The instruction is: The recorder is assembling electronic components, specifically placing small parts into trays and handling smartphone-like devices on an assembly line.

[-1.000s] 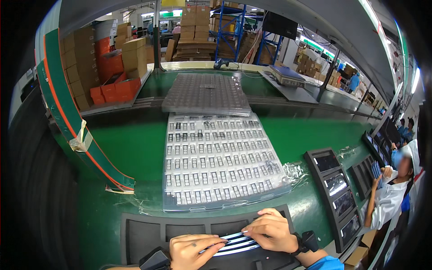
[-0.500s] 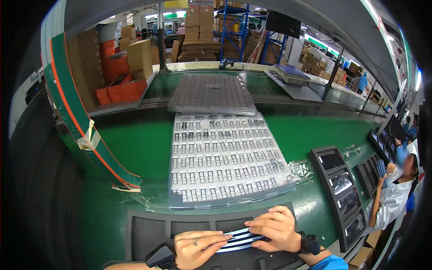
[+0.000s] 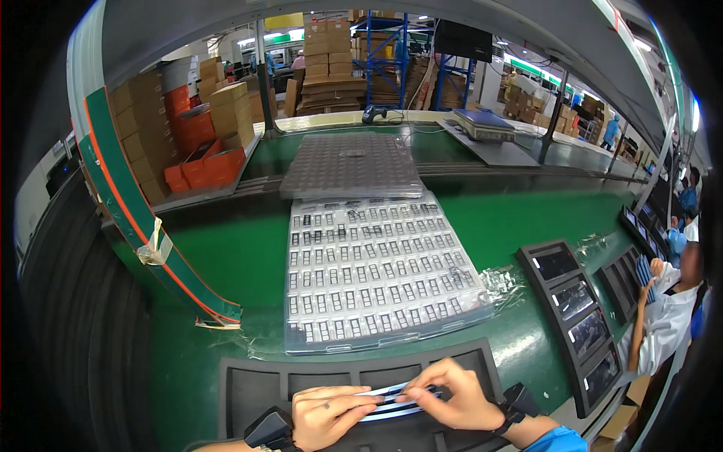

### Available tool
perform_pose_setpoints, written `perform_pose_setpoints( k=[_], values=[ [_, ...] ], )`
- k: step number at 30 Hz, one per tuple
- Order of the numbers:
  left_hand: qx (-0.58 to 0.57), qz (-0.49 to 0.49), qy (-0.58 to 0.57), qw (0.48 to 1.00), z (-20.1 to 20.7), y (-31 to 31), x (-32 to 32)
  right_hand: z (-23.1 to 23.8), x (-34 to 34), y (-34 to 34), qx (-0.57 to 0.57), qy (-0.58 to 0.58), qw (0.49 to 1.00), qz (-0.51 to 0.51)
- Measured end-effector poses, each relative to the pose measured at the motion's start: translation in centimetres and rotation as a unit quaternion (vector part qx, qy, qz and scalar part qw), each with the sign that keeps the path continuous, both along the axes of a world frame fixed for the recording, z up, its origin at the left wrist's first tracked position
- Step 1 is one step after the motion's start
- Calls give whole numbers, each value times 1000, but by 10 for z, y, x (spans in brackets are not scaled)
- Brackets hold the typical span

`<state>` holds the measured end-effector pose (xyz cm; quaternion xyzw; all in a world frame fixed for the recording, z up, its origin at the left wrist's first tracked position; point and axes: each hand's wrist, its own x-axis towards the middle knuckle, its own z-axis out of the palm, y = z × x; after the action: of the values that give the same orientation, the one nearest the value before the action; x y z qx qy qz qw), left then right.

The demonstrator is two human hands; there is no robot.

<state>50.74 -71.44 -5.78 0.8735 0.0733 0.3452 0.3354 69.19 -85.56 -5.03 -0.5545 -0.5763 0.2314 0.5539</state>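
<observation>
Right hand (image 3: 452,395): bunched up since last frame, fingertips pinching the blue-white strips (image 3: 390,413)
Left hand (image 3: 327,413): holding their left ends, over the near black tray (image 3: 252,384)
Side tray (image 3: 545,301): four dark panels (image 3: 572,300), one per slot
Clear tray (image 3: 301,348): rows of framed pieces (image 3: 339,329), far end under a tray stack (image 3: 350,169)

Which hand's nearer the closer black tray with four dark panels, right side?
Right. The right hand is left of that tray, clear of it; the left hand sits farther left, past the right.
</observation>
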Motion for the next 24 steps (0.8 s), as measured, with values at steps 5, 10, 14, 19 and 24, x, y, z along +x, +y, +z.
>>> perform_pose_setpoints(
  k=[5,10,14,19,24],
  values=[
    [-14,10,11,1000,2,-2,0,-21,32,-9,-8,207,978,-21],
    [-18,-2,14,1000,2,1,3,-19,29,-10,-46,212,974,-65],
    [-11,3,24,1000,3,0,-1,-16,32,-13,2,39,998,-51],
    [3,2,27,1000,1,1,-1,-6,23,-9,-22,63,994,-82],
    [-9,-2,26,1000,0,3,2,3,18,-8,17,-125,986,-111]
  ],
)
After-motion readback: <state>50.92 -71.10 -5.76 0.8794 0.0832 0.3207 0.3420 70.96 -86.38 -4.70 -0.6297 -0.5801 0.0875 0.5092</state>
